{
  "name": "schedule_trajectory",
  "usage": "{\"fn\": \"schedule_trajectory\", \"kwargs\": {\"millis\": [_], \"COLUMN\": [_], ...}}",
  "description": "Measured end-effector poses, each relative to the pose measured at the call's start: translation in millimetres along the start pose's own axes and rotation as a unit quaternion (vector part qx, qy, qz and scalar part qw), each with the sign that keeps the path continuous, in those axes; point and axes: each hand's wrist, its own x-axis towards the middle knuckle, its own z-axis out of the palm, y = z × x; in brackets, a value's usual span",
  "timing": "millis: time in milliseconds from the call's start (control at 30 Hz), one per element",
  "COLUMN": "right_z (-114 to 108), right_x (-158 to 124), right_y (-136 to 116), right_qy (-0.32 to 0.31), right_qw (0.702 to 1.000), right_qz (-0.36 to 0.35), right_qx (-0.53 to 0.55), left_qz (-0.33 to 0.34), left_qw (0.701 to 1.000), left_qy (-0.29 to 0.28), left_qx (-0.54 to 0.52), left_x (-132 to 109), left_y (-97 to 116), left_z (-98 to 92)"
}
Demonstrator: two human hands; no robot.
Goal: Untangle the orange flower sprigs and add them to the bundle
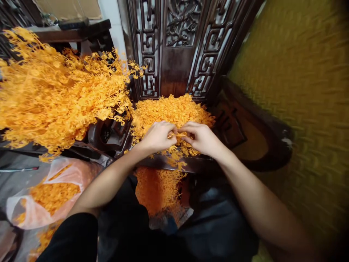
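Observation:
My left hand [158, 137] and my right hand [202, 139] meet in front of me, fingertips almost touching. Between them they pinch a thin orange plastic sprig [180, 135]. Part of it is hidden behind the fingers, and more orange bits [176, 158] hang below it. Just beyond the hands lies a heap of small orange plastic pieces [171, 111] on a dark wooden seat [196, 165].
Bushy orange plastic branches [62, 94] are piled at the left. On the floor sits an open plastic bag [34, 214] of orange pieces. Behind the heap rises a carved wooden chair back [177, 65]. A yellow woven surface [302, 91] borders the right. More orange sprigs [171, 189] show below the seat edge.

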Motion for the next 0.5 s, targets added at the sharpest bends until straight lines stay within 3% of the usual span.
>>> {"fn": "schedule_trajectory", "kwargs": {"millis": [100, 200, 267, 400, 500], "right_z": [2, -2, -7, -14, -10], "right_x": [2, 2, 2, 1, 1], "right_y": [4, 9, 13, 16, 12], "right_qy": [0.022, 0.058, 0.061, -0.003, 0.017], "right_qw": [0.998, 0.995, 0.996, 0.994, 0.990], "right_qz": [0.002, 0.015, 0.023, 0.076, 0.113], "right_qx": [-0.058, -0.079, -0.052, 0.081, 0.087], "left_qz": [0.018, 0.032, 0.038, 0.023, -0.009], "left_qw": [0.999, 0.998, 0.999, 0.987, 0.990], "left_qy": [-0.037, -0.033, -0.036, -0.078, -0.063], "left_qx": [0.026, 0.050, 0.004, -0.136, -0.127], "left_x": [10, 19, 24, 27, 22], "left_y": [-8, -19, -26, -30, -28], "left_z": [-2.9, -8.2, -13.6, -23.3, -26.4]}}
